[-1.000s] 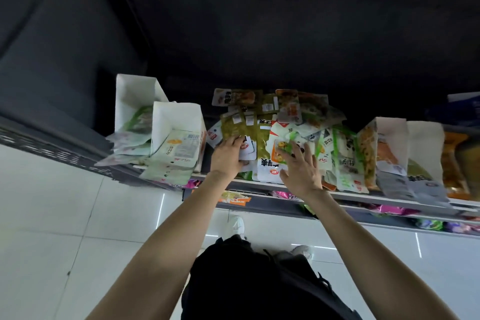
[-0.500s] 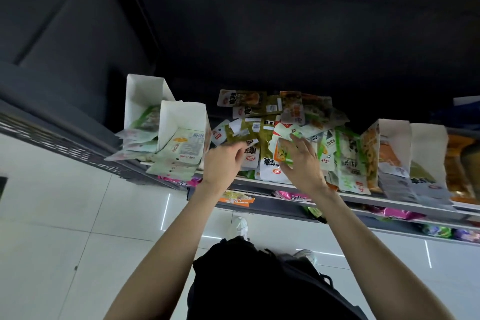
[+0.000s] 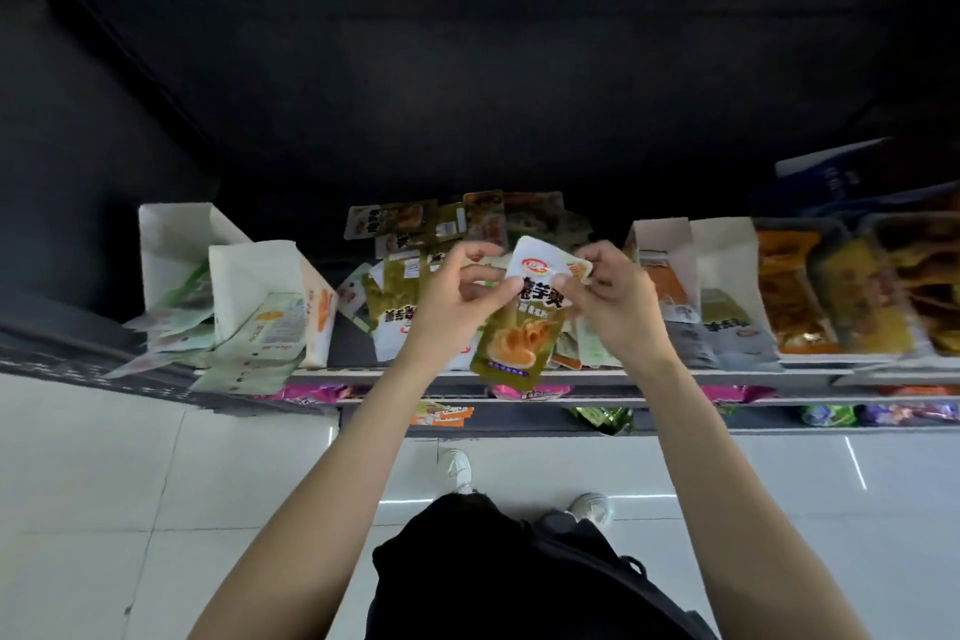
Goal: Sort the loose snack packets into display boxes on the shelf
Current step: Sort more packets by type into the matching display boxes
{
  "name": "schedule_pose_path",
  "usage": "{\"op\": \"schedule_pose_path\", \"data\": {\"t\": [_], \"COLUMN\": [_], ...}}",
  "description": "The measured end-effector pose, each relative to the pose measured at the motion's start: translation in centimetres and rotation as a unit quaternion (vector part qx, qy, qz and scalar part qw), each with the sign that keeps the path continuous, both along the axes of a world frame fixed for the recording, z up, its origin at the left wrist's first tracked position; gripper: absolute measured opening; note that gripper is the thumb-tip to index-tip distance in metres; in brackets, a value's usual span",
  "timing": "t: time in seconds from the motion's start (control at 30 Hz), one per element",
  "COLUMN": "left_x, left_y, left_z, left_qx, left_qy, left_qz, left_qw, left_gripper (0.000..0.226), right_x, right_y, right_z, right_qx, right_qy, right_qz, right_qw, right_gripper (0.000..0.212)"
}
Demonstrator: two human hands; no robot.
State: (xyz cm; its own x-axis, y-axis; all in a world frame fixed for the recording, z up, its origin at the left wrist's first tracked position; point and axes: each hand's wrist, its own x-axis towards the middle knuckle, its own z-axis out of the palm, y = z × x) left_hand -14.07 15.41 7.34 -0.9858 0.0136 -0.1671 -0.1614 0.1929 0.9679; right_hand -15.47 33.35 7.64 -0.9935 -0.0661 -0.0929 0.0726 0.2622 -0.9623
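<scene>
So, open white display boxes [image 3: 249, 286] off to the left. Left hand [image 3: 452, 307] and right hand [image 3: 618, 312] both pinching the olive packet [image 3: 519, 333] by its top corners above the shelf [image 3: 597, 376]. Looked light, floppy, slick; best held at that sealed edge.

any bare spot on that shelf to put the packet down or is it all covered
One bare dark patch of shelf lies between the left white box and the loose pile. The pile is crowded, and the boxes on the right stand side by side. Both hands, left and right, hold the packet above the pile.
</scene>
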Motion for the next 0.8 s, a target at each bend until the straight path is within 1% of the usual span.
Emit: {"op": "schedule_pose_path", "data": {"t": [0.03, 0.07, 0.13, 0.17, 0.23, 0.3, 0.37, 0.4, 0.47, 0.5, 0.57, 0.6, 0.63, 0.7, 0.73, 0.8], "left_x": [-0.1, -0.2, -0.4, -0.5, -1.1, -1.9, -2.6, -2.7, -2.8, -2.7, -2.4, -2.3, -2.3, -2.2, -2.2, -2.2], "left_y": [1.3, 2.7, 5.4, 6.9, 9.9, 12.8, 15.1, 16.1, 17.6, 18.1, 19.0, 19.3, 19.5, 19.9, 20.0, 20.1], "left_z": [-0.5, -1.1, -1.9, -2.2, -2.7, -3.9, -5.8, -6.7, -8.3, -8.9, -9.8, -10.1, -10.4, -10.6, -10.7, -10.6], "left_qx": [-0.005, -0.031, -0.088, -0.093, -0.075, -0.070, -0.097, -0.119, -0.169, -0.189, -0.210, -0.214, -0.218, -0.219, -0.214, -0.206], "left_qy": [-0.023, -0.032, -0.014, -0.003, 0.010, 0.017, 0.008, -0.002, -0.033, -0.046, -0.066, -0.069, -0.074, -0.075, -0.074, -0.076], "left_qz": [-0.032, -0.064, -0.098, -0.096, -0.078, -0.054, -0.019, -0.005, -0.004, -0.012, -0.030, -0.033, -0.034, -0.026, -0.021, -0.018], "left_qw": [0.999, 0.997, 0.991, 0.991, 0.994, 0.996, 0.995, 0.993, 0.985, 0.981, 0.975, 0.974, 0.973, 0.972, 0.974, 0.975], "left_gripper": [0.028, 0.027, 0.019, 0.015, 0.010, 0.007, 0.010, 0.015, 0.033, 0.041, 0.050, 0.051, 0.052, 0.053, 0.054, 0.054], "right_x": [0.3, 0.6, 1.5, 1.9, 3.0, 3.7, 3.9, 3.8, 3.6, 3.4, 2.9, 2.6, 2.2, 1.7, 1.5, 1.1], "right_y": [1.7, 3.5, 7.3, 9.2, 12.8, 15.8, 18.0, 18.8, 19.9, 20.3, 20.9, 21.0, 21.0, 21.1, 21.3, 21.8], "right_z": [-0.2, -0.3, -0.3, -0.4, -0.6, -1.2, -2.0, -2.6, -3.9, -4.6, -5.8, -6.3, -6.7, -7.4, -7.9, -8.8], "right_qx": [-0.028, -0.070, -0.143, -0.167, -0.210, -0.209, -0.164, -0.136, -0.074, -0.021, 0.107, 0.167, 0.223, 0.338, 0.386, 0.444], "right_qy": [-0.008, -0.020, -0.034, -0.036, -0.026, 0.002, 0.032, 0.042, 0.050, 0.060, 0.100, 0.129, 0.157, 0.189, 0.193, 0.176], "right_qz": [-0.046, -0.091, -0.182, -0.231, -0.317, -0.381, -0.417, -0.426, -0.419, -0.398, -0.314, -0.261, -0.210, -0.127, -0.098, -0.053], "right_qw": [0.999, 0.993, 0.972, 0.958, 0.924, 0.901, 0.893, 0.893, 0.904, 0.915, 0.938, 0.942, 0.939, 0.913, 0.897, 0.877], "right_gripper": [0.014, 0.013, 0.012, 0.012, 0.015, 0.014, 0.008, 0.006, 0.007, 0.008, 0.011, 0.012, 0.013, 0.013, 0.012, 0.010]}}
